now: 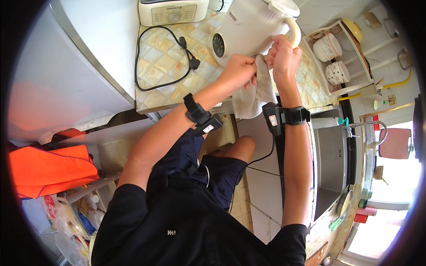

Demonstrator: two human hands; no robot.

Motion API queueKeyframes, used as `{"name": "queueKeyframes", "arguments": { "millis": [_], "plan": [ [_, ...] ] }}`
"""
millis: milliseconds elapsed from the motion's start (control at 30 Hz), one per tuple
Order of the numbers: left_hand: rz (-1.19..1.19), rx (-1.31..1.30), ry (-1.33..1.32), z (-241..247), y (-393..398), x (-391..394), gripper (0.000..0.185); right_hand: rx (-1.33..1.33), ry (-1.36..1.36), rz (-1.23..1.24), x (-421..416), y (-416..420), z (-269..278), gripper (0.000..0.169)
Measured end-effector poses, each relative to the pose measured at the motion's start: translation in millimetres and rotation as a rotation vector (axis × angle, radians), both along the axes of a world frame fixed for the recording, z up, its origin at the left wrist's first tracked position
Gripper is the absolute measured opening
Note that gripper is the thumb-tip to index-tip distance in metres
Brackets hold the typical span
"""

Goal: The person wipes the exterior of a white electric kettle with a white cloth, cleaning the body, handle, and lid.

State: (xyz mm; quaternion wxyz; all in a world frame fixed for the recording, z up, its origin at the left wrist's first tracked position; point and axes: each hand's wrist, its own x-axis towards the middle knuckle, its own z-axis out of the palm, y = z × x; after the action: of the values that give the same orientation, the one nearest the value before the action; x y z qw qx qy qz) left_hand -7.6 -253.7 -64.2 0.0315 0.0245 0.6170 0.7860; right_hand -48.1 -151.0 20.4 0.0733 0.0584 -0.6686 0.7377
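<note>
A grey-beige cloth [250, 101] hangs in folds over the front edge of the counter. My left hand [240, 70] pinches its left side. Curled around the upper right of the cloth is my right hand [283, 56], held in front of the handle [293, 31] of a large white blender-like appliance [251, 28]. The hand covers the lower end of that handle. The appliance stands on the counter just beyond both hands, its round black control panel [218, 45] facing left and its lid [283, 7] at the top.
A black power cord [135, 63] loops on the tiled counter [169, 96] beside a dial-fronted appliance [173, 15]. To the right are a bowl rack [366, 71], a sink [331, 163] and its faucet [382, 124]. An orange cloth [55, 169] lies at left.
</note>
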Motion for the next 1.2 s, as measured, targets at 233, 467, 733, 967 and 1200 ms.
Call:
{"name": "queueKeyframes", "arguments": {
  "millis": [233,467,733,967,1200],
  "plan": [
    [0.171,-0.558,0.484,-10.5,-8.1,-1.0,0.016,0.026,-0.012,0.023,0.4,-1.6,2.4,0.036],
    [0.338,-1.413,1.023,-3.8,-12.0,-9.5,0.006,0.083,-0.048,0.051,-1.9,6.2,3.4,0.037],
    [-0.001,-0.732,0.501,6.8,-24.8,-14.3,0.011,0.138,-0.07,0.02,3.5,1.9,8.6,0.035],
    [-0.095,0.607,-0.219,-12.4,-28.8,12.1,0.015,0.166,-0.114,0.112,6.7,1.6,12.9,0.031],
    [0.49,-0.062,0.362,-27.4,-28.2,37.5,0.022,0.142,-0.105,0.17,4.8,4.6,9.4,0.031]
  ]
}}
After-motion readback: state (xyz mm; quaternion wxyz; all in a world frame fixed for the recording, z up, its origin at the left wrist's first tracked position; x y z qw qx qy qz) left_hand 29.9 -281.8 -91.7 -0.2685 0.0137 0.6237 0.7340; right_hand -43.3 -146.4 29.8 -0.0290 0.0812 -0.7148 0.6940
